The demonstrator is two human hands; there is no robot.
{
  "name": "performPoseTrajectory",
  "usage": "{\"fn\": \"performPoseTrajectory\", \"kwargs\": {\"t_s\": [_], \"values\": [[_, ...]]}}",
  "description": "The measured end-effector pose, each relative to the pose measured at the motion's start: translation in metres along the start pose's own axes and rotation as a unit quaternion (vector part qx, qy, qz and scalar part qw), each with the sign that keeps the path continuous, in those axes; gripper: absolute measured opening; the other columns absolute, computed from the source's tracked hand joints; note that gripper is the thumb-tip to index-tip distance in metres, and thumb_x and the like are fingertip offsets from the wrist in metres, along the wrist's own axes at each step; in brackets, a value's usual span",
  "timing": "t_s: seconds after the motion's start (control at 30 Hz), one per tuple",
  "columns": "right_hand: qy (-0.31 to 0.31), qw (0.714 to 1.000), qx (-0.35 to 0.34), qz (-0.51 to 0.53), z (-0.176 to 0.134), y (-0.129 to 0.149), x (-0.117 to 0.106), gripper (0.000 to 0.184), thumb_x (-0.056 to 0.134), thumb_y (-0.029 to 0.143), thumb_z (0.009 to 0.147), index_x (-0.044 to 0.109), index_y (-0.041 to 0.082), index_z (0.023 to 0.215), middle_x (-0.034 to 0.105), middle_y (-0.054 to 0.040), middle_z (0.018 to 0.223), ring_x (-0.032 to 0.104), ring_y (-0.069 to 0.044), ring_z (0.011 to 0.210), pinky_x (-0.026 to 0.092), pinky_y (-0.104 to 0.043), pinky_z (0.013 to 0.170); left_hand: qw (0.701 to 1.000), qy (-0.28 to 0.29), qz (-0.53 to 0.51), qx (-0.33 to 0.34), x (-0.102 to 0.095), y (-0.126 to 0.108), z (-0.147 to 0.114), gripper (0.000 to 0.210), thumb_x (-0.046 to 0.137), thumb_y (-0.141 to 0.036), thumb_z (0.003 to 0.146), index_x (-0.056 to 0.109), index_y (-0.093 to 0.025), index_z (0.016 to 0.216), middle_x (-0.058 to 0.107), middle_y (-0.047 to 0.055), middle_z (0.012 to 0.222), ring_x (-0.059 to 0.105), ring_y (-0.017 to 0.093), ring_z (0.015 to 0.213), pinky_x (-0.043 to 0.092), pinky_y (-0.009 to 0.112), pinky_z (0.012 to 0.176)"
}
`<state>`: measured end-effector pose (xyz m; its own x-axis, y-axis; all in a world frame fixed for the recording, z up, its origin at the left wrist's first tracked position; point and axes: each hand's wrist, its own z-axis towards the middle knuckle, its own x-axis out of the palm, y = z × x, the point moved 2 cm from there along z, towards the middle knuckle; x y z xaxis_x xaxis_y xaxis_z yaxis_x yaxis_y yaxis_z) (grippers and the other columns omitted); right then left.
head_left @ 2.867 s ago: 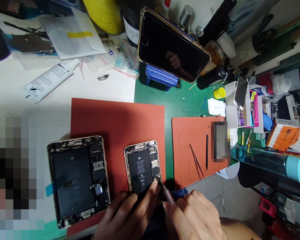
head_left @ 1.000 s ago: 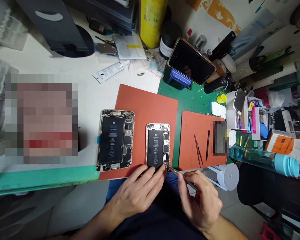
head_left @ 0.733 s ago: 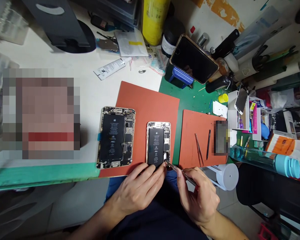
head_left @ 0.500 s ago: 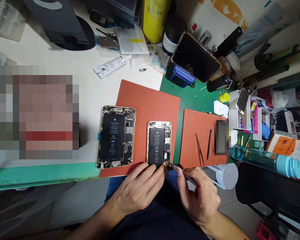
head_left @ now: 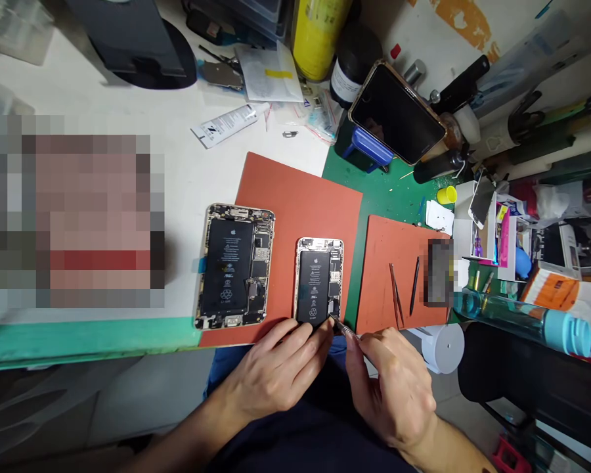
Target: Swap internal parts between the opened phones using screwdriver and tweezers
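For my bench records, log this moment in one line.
Left hand: on smaller opened phone; right hand: holding slim tool; larger opened phone: left of smaller one

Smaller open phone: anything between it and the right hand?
Nothing visible blocks the right hand: only its own slim metal tool spans the gap to the smaller open phone. The left hand covers part of the phone's near edge, its index fingertip close beside the tool's tip.
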<state>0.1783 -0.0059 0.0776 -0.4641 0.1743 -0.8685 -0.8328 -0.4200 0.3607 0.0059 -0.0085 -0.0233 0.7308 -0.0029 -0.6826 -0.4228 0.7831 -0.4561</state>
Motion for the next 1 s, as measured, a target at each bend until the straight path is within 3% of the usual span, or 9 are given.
{"fn": "performPoseTrajectory", "kwargs": {"t_s": [0.2, 0.4, 0.57, 0.8, 1.0], "values": [[0.006, 1.000, 0.005, 0.000, -0.0005, 0.0000, 0.0013, 0.021, 0.070, 0.002, 0.097, 0.064, 0.014, 0.113, 0.067, -0.0043, 0.078, 0.062, -0.017, 0.067, 0.051, -0.033, 0.061, 1.000, -0.007, 0.006, 0.002, 0.0035, 0.0004, -0.0044, 0.034, 0.048, -0.011, 0.105, 0.080, -0.009, 0.116, 0.081, 0.015, 0.128, 0.069, 0.026, 0.112, 0.051, 0.047, 0.107], [-0.003, 1.000, 0.019, -0.024, 0.0042, 0.0020, 0.0016, 0.015, 0.070, 0.005, 0.099, 0.064, 0.016, 0.106, 0.058, 0.0026, 0.069, 0.051, -0.012, 0.054, 0.042, -0.030, 0.052, 1.000, -0.018, 0.008, 0.000, 0.0059, -0.0002, -0.0069, 0.029, 0.055, -0.012, 0.103, 0.080, -0.011, 0.119, 0.080, 0.015, 0.129, 0.070, 0.026, 0.113, 0.050, 0.048, 0.112], [0.000, 1.000, 0.018, -0.010, 0.0022, 0.0027, 0.0023, 0.019, 0.070, 0.003, 0.098, 0.064, 0.015, 0.112, 0.063, -0.0013, 0.075, 0.056, -0.015, 0.063, 0.047, -0.032, 0.058, 1.000, 0.001, 0.012, 0.003, 0.0003, 0.0000, -0.0017, 0.028, 0.056, -0.012, 0.103, 0.081, -0.011, 0.116, 0.081, 0.015, 0.126, 0.070, 0.026, 0.110, 0.051, 0.046, 0.110], [-0.001, 0.999, 0.021, -0.032, 0.0034, 0.0030, 0.0041, 0.018, 0.070, 0.004, 0.100, 0.064, 0.016, 0.111, 0.057, 0.0033, 0.069, 0.049, -0.012, 0.056, 0.040, -0.030, 0.053, 1.000, -0.004, 0.012, 0.003, -0.0022, 0.0009, 0.0020, 0.028, 0.056, -0.011, 0.103, 0.080, -0.008, 0.118, 0.082, 0.014, 0.124, 0.070, 0.026, 0.109, 0.052, 0.045, 0.106], [-0.014, 0.999, 0.017, -0.041, 0.0065, 0.0057, 0.0033, 0.017, 0.071, 0.002, 0.098, 0.065, 0.015, 0.106, 0.063, 0.0005, 0.071, 0.056, -0.014, 0.059, 0.046, -0.031, 0.056, 1.000, -0.009, 0.013, 0.002, -0.0009, 0.0006, 0.0022, 0.031, 0.050, -0.012, 0.105, 0.080, -0.012, 0.113, 0.081, 0.015, 0.126, 0.070, 0.025, 0.108, 0.053, 0.044, 0.103]]}}
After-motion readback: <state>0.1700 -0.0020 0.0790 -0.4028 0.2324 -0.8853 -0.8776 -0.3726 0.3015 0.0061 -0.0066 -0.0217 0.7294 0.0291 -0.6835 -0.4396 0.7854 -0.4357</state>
